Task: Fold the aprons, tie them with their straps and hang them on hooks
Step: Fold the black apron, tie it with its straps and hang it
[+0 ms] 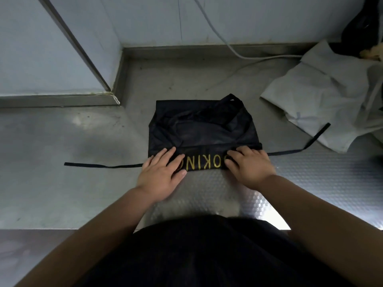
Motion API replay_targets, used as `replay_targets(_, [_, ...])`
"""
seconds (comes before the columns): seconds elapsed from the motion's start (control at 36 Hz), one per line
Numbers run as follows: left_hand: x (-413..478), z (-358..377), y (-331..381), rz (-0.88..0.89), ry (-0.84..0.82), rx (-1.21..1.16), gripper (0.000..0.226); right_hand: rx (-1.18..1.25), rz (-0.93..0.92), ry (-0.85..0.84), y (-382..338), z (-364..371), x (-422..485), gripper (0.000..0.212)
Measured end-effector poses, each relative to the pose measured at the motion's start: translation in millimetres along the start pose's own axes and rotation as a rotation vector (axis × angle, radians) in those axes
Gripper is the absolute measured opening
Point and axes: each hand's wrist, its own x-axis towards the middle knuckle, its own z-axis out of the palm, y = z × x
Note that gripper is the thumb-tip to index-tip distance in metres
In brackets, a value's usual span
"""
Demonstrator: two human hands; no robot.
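A black apron [204, 129] with gold lettering lies folded into a rough square on the steel counter [62, 183]. Its near edge is turned over in a narrow band that shows the letters. My left hand [162, 175] presses flat on the left end of that band, fingers spread. My right hand [248, 164] grips the right end, fingers curled over the fold. One black strap [99, 165] trails out to the left along the counter. The other strap [306, 146] runs right and bends up toward the pale cloth. The neck loop [230, 100] lies on top at the far edge.
A crumpled pale grey cloth [323, 96] lies at the right, with dark fabric [360, 32] behind it. A white cable [234, 50] runs down the back wall onto the counter. A wall corner [83, 48] juts in at the left. The counter's front edge is near my body.
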Motion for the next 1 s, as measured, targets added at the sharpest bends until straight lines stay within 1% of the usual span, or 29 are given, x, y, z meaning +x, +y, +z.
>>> replay_targets(0.06, [-0.8, -2.4, 2.1, -0.013, 0.040, 0.011, 0.077, -0.067, 0.012, 0.045, 4.0, -2.0, -0.7, 0.051])
replay_targets(0.08, [-0.8, -2.7, 2.6, -0.015, 0.051, 0.014, 0.071, -0.092, 0.015, 0.039, 6.6, -1.2, 0.4, 0.052])
replay_targets(0.14, [-0.2, -1.2, 5.2, -0.025, 0.043, -0.022, 0.054, -0.065, 0.012, -0.046, 12.4, 0.7, 1.4, 0.055])
replay_targets(0.17, [1.4, -1.3, 5.7, -0.032, 0.034, -0.060, 0.049, -0.044, 0.005, -0.102, 13.9, -0.3, 2.7, 0.056])
replay_targets(0.22, [0.5, -0.1, 8.6, -0.046, 0.033, -0.119, 0.046, -0.039, -0.011, -0.151, 16.0, -1.5, -0.6, 0.057])
replay_targets(0.28, [-2.6, 1.8, 10.1, -0.047, 0.057, -0.133, 0.047, -0.031, -0.012, -0.141, 16.3, -2.1, -7.4, 0.056])
replay_targets(0.31, [-5.6, 3.3, 11.3, -0.043, 0.071, -0.126, 0.051, -0.028, -0.014, -0.125, 16.3, -0.8, -11.6, 0.055])
replay_targets(0.36, [-16.6, 7.9, 15.6, -0.040, 0.104, -0.128, 0.067, -0.022, -0.022, -0.073, 15.9, 6.3, -23.8, 0.053])
replay_targets(0.42, [-28.5, 12.9, 20.9, -0.063, 0.156, -0.192, 0.073, 0.042, -0.031, -0.006, 16.5, 17.3, -37.9, 0.050])
replay_targets(0.47, [-39.7, 18.8, 25.4, -0.095, 0.236, -0.259, 0.068, 0.161, -0.029, 0.056, 20.0, 29.0, -52.9, 0.044])
replay_targets(0.53, [-50.7, 24.6, 29.6, -0.128, 0.341, -0.273, 0.060, 0.245, -0.028, 0.119, 24.6, 37.5, -66.2, 0.036])
replay_targets(0.58, [-57.1, 29.5, 30.4, -0.172, 0.395, -0.278, 0.043, 0.267, -0.034, 0.145, 28.4, 38.4, -70.8, 0.031])
replay_targets(0.64, [-58.0, 30.0, 32.5, -0.226, 0.400, -0.304, 0.021, 0.293, -0.019, 0.162, 28.8, 31.7, -66.9, 0.030])
replay_targets(0.67, [-57.1, 28.9, 34.5, -0.256, 0.399, -0.330, 0.020, 0.313, 0.002, 0.178, 28.3, 26.8, -63.7, 0.030])
replay_targets(0.69, [-54.6, 27.1, 35.7, -0.282, 0.402, -0.364, 0.024, 0.339, 0.030, 0.201, 27.8, 21.1, -58.9, 0.031])
replay_targets(0.75, [-48.4, 18.2, 39.6, -0.351, 0.386, -0.432, 0.039, 0.404, 0.096, 0.235, 27.2, 10.2, -48.2, 0.035])
replay_targets(0.78, [-43.5, 12.3, 40.4, -0.394, 0.350, -0.447, 0.048, 0.430, 0.141, 0.232, 27.0, 4.9, -41.6, 0.039])
replay_targets(0.83, [-32.5, 2.3, 39.9, -0.470, 0.248, -0.441, 0.063, 0.457, 0.251, 0.180, 27.2, -4.5, -28.6, 0.048])
replay_targets(0.89, [-21.7, -6.4, 40.0, -0.508, 0.124, -0.377, 0.071, 0.503, 0.375, 0.110, 27.1, -11.8, -16.5, 0.055])
replay_targets(0.94, [-11.0, -12.2, 40.0, -0.505, 0.017, -0.307, 0.066, 0.555, 0.472, 0.032, 26.5, -15.8, -7.0, 0.054])
replay_targets(1.0, [-1.1, -17.1, 37.1, -0.503, -0.032, -0.311, 0.051, 0.596, 0.484, -0.034, 25.3, -15.9, 1.7, 0.041])
